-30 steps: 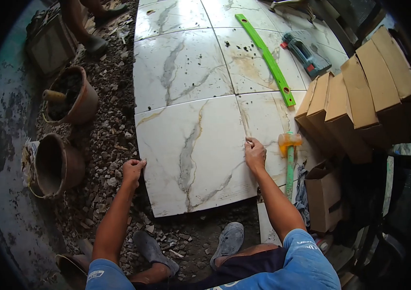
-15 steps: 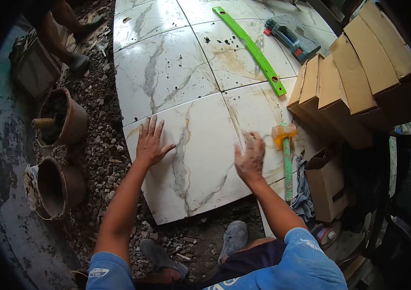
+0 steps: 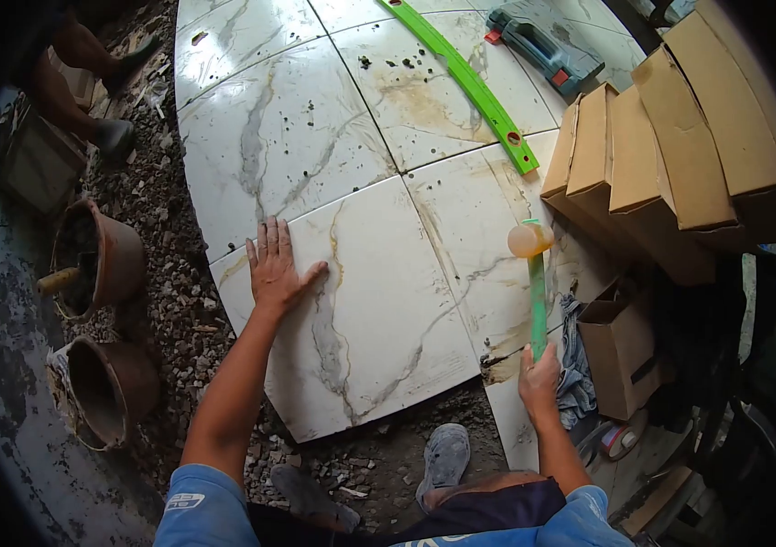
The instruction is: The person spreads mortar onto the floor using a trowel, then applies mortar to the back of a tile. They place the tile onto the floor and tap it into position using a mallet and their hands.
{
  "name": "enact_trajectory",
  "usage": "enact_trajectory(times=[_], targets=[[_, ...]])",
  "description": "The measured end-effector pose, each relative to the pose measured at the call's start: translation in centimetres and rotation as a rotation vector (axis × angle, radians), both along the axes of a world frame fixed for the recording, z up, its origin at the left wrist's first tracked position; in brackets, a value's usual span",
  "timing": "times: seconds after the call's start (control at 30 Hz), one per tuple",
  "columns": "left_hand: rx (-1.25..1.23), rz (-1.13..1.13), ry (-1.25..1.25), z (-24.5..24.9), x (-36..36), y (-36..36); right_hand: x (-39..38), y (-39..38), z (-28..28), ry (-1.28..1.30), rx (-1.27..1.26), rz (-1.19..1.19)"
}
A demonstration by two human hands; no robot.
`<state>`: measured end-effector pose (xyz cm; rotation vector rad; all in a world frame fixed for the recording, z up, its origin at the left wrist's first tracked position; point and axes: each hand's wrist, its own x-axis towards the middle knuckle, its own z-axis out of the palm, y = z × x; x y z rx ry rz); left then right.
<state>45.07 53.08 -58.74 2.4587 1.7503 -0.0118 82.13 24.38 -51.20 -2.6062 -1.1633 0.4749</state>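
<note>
My left hand (image 3: 278, 277) lies flat with spread fingers on a white marble-patterned floor tile (image 3: 379, 310), close to its far left corner. The near edge of this tile sits over dark rubble. My right hand (image 3: 539, 372) is wrapped round the lower end of the green handle of a rubber mallet (image 3: 537, 296). The mallet's pale orange head (image 3: 527, 241) points away from me, over the neighbouring tile at the right. A green spirit level (image 3: 475, 91) rests across the tiles farther off.
Cardboard boxes (image 3: 671, 155) stand in a row at the right, near a dark tool case (image 3: 548, 55) and a crumpled cloth (image 3: 574, 374). Two buckets (image 3: 119, 260) stand on the left beside gravel (image 3: 174, 301). Another person's legs (image 3: 64, 87) show at the upper left.
My right hand has left the tile and moved right and toward me, taking hold of the mallet's handle. My left hand stays flat on the tile. The view has shifted slightly.
</note>
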Motion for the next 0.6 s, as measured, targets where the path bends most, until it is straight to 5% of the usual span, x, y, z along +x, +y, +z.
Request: enact_trajectory(times=[0.1,0.17,0.27,0.6], targets=[[0.005,0.011,0.026,0.6,0.5,-0.1,-4.6,1.3,3.3,0.390,0.155,0.084],[-0.026,0.048,0.028,0.8,0.6,0.1,-6.8,0.9,2.2,0.360,0.140,0.304],[-0.024,0.064,0.016,0.7,0.6,0.1,-8.8,1.2,-1.1,0.203,-0.240,0.383],[-0.020,0.085,0.023,0.9,1.0,0.3,-10.6,-3.1,-0.6,0.259,-0.162,0.355]])
